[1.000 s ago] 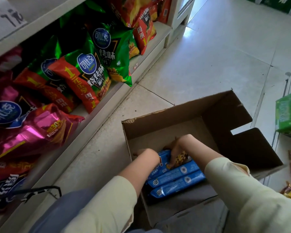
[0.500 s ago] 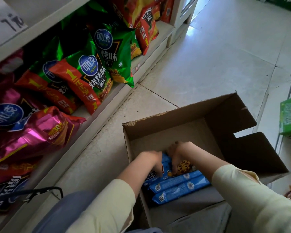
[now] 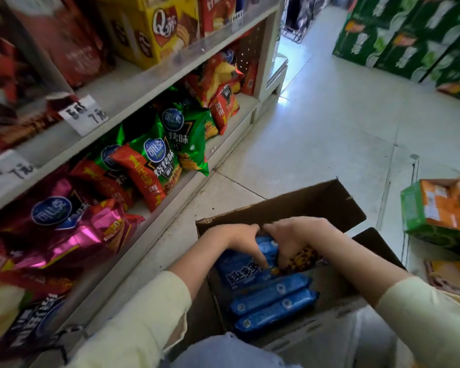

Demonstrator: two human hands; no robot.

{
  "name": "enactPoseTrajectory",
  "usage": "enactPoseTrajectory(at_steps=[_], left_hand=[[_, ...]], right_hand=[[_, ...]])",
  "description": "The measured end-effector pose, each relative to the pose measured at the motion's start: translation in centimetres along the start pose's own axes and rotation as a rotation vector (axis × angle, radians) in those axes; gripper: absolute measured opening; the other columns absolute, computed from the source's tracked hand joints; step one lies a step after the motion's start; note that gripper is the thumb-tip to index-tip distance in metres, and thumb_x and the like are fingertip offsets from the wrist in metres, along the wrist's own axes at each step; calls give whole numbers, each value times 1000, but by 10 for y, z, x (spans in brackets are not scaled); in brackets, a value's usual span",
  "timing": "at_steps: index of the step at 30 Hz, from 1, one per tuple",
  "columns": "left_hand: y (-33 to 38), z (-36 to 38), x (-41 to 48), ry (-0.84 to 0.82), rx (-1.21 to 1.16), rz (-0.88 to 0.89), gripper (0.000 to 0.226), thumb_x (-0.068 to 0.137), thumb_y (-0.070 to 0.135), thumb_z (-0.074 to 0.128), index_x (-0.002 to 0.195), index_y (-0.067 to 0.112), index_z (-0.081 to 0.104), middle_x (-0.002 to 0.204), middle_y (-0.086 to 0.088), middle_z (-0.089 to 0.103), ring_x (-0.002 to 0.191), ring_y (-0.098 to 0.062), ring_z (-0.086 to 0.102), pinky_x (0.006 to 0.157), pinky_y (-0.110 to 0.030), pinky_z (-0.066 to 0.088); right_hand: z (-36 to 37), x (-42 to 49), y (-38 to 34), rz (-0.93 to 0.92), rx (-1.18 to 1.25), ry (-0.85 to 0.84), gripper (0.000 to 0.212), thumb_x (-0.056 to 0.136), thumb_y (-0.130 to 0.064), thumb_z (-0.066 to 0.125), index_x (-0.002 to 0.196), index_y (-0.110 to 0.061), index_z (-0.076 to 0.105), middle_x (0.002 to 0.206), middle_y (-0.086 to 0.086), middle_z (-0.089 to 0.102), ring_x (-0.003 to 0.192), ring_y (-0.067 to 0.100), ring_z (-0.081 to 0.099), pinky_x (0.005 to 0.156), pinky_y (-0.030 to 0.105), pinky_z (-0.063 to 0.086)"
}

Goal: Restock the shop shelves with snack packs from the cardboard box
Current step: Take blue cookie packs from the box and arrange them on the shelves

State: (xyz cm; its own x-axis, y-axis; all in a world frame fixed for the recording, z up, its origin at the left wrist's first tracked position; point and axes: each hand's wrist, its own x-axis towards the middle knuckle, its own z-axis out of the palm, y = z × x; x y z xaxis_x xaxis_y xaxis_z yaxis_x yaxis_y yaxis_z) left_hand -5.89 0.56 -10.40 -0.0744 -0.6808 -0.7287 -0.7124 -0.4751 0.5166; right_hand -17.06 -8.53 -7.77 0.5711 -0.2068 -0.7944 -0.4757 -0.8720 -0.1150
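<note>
Gripping now: both hands are down inside the open brown cardboard box (image 3: pixel 316 200), closed around a bundle of long blue foil snack packs (image 3: pixel 246 264) at the top of the stack.
Left hand (image 3: pixel 239 239): fingers curled over the near-left end of the blue bundle, thumb side hidden beneath; it grasps the packs.
Right hand (image 3: pixel 294 236): fingers bent down over the bundle's right end, where a brown and yellow speckled pack end (image 3: pixel 304 257) shows under the palm; it grasps there too, though exactly which pack the fingertips press is unclear.
Hands together: knuckles nearly touching at the far side of the bundle.
Remaining stock: more blue foil packs (image 3: pixel 274 306) lie flat side by side on the box floor, nearer the person.
Box position: on the pale tiled floor (image 3: pixel 329 134), just beside the base of the shop shelving (image 3: pixel 149 83), flaps folded outward.
Sleeves: pale yellow long sleeves (image 3: pixel 144 320) cover both forearms up to the wrists.
Lower shelf: green and red crisp bags (image 3: pixel 168 150) and pink foil bags (image 3: pixel 72 229) leaning forward.
Upper shelf: a yellow snack carton (image 3: pixel 157 30) and handwritten price tags (image 3: pixel 84 115).
Right edge: a green and orange carton (image 3: pixel 436 208) on the floor, apart from the box.
</note>
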Motion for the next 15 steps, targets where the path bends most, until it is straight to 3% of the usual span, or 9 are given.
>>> enactPoseTrajectory(at_steps=[4,8,12,15], left_hand=[[23,-49,-51,143,120,69,62,74,40,76,124,19,47,120,-2,60,93,-18,62,78,-31,51],[39,-98,-122,294,231,58,74,71,53,73,134,29,41,130,6,55,103,-15,60,91,-34,51],[44,-132,-212,646,267,17,86,65,64,71,138,32,39,135,8,52,115,-14,54,98,-35,46],[43,-139,-272,1030,297,-25,84,59,72,67,133,39,43,130,12,55,112,-12,56,94,-37,50]], right_hand=[[-47,-44,2,-22,134,164,73,58,-46,81,119,-26,47,109,-4,61,95,16,59,83,31,49],[-94,-78,-10,-102,196,309,56,64,-39,82,106,-27,46,96,-8,57,88,15,58,75,27,44],[-149,-115,-36,-217,226,459,50,67,-37,81,100,-34,44,98,-10,58,86,8,58,75,26,46],[-184,-140,-56,-299,245,546,56,71,-35,80,114,-29,45,106,-6,60,92,10,59,86,32,48]])
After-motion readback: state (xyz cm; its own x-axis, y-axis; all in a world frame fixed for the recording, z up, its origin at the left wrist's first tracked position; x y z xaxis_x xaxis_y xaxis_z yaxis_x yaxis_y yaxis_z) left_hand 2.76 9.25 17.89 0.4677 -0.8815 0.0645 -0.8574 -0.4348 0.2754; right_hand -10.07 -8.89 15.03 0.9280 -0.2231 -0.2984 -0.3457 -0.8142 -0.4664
